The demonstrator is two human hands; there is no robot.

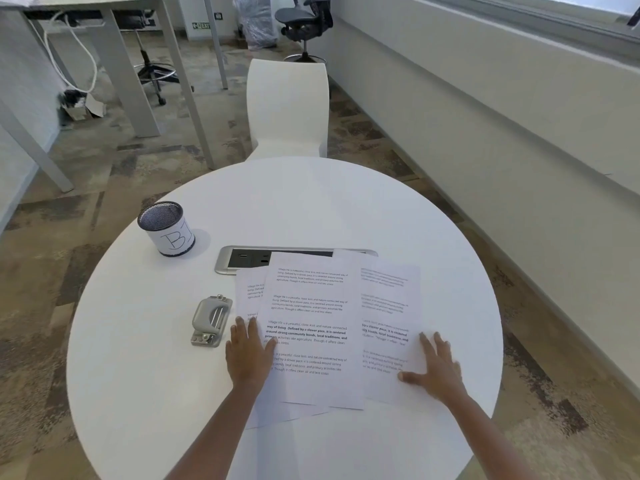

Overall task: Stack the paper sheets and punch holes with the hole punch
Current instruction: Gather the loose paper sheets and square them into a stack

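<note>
- White printed paper sheets (311, 327) are lying fanned and overlapping on the round white worktop (166, 393), each carrying blocks of small black text, some of it bold.
- At least three sheets are showing: one peeking out at the left, one lying on top in the middle, one spreading to the right; whether more are hiding underneath cannot be told.
- Their far edges are covering part of a silver-framed socket panel (242, 259) set into the worktop.
- One grey metal hole punch (209, 322) is sitting just beside the left edge of the sheets, apart from them.
- One black mesh cup wrapped in a hand-lettered white label (168, 230) is standing farther back on the left.
- Two hands are resting flat and open, fingers spread, gripping nothing: the left hand (247, 355) is pressing on the left sheets, the right hand (436, 368) on the right sheet.
- One white moulded chair (287, 105) is standing beyond the worktop.
</note>
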